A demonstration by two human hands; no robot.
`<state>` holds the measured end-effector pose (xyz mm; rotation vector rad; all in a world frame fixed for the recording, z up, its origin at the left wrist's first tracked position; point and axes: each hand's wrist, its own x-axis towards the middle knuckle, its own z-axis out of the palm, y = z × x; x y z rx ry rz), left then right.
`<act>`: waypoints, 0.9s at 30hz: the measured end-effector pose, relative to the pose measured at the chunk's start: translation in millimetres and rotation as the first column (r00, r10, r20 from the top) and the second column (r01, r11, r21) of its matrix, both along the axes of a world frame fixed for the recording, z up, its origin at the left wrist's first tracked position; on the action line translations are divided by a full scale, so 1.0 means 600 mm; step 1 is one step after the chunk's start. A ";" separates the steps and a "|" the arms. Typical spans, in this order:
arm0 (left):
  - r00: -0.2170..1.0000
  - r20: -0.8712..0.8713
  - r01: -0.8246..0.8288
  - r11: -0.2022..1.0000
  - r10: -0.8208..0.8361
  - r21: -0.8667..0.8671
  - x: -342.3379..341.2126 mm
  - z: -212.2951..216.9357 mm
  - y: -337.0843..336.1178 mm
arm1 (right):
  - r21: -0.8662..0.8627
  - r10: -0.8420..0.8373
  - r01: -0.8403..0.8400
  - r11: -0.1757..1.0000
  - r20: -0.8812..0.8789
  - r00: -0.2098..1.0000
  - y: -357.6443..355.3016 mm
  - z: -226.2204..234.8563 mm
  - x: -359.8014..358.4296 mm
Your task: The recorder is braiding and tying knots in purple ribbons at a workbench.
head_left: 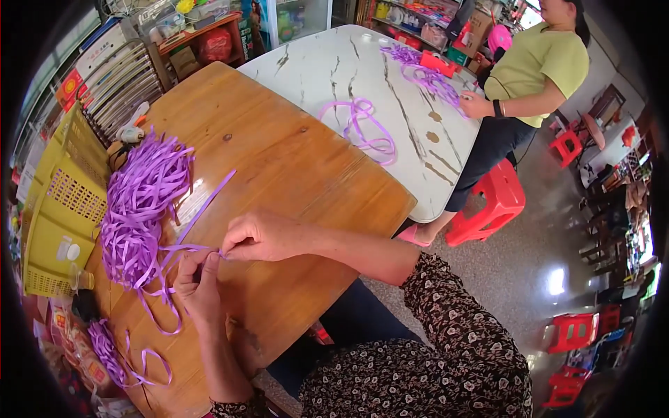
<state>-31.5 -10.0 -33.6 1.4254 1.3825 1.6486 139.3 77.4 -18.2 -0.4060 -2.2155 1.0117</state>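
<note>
Over the wooden table, my left hand (198, 282) pinches a purple ribbon (187, 247) between thumb and fingers. Close beside it, my right hand (259, 237) is closed in a pinch on the same ribbon, where a small bit of purple shows between the two hands. The ribbon trails left toward a big tangled heap of purple ribbon (143, 202). One straight strand (209, 202) stretches up and away from my hands. Loops of ribbon hang below the heap. My fingers hide the exact spot where the ribbon is held.
Left of the heap stands a yellow plastic basket (66, 202). A glue gun (132, 129) lies behind the heap; a smaller purple bundle (106, 352) sits at the near left. Across the white marbled table (300, 70), a seated person handles purple ribbon. Red stools (491, 202) stand on the floor.
</note>
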 end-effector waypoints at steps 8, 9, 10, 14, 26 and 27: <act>0.803 0.586 0.168 0.985 -0.110 -0.044 0.013 0.009 -0.007 | -0.738 0.166 -0.317 0.597 -0.273 0.948 -0.016 0.013 -0.006; 0.790 0.600 0.168 0.985 -0.121 -0.023 0.016 0.008 -0.007 | -0.734 0.103 -0.331 0.593 -0.338 0.935 -0.022 0.013 -0.011; 0.777 0.615 0.168 0.986 -0.132 -0.002 0.020 0.006 -0.007 | -0.730 0.039 -0.345 0.590 -0.400 0.915 -0.024 0.012 -0.014; 0.813 0.577 0.098 0.995 -0.079 -0.002 0.041 0.011 -0.006 | -0.768 -0.020 -0.292 0.570 -0.367 0.930 -0.020 0.001 -0.021; 0.925 0.380 0.002 1.000 -0.011 0.025 0.033 -0.001 -0.008 | -0.743 -0.089 -0.270 0.612 -0.403 0.911 -0.020 -0.007 -0.028; 0.900 0.436 0.024 1.000 -0.017 -0.010 0.032 0.000 -0.006 | -0.446 -0.081 -0.093 0.890 -0.354 0.932 -0.016 -0.008 -0.026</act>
